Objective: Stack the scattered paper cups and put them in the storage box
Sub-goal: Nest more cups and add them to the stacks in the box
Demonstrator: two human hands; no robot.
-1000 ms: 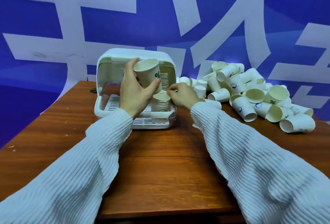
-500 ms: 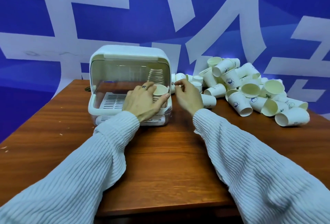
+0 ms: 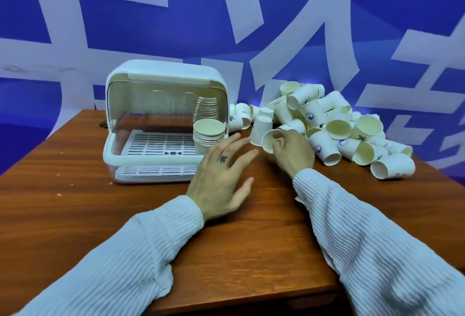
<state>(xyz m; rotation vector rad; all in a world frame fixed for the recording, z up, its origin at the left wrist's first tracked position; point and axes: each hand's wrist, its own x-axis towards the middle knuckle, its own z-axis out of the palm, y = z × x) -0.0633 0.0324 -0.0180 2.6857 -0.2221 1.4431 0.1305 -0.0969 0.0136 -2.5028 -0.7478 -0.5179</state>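
A white storage box (image 3: 110, 149) with an open front stands on the wooden table (image 3: 125, 215). Inside it, at the right, a stack of paper cups (image 3: 208, 132) stands upright, with a second stack (image 3: 206, 108) behind it. A pile of scattered white paper cups (image 3: 334, 127) lies to the right of the box. My left hand (image 3: 221, 174) hovers in front of the box's right corner with fingers spread, holding nothing. At the near left edge of the pile, my right hand (image 3: 293, 153) grips a cup lying on its side (image 3: 270, 139).
A blue wall with large white characters rises right behind the table. One cup (image 3: 261, 129) stands upside down between the box and the pile. The table's near edge runs just under my forearms, and its left edge slants away beside the box.
My left hand has let go of the stack in the box and drawn back toward me. My right hand has moved right to the pile and closed on a lying cup.
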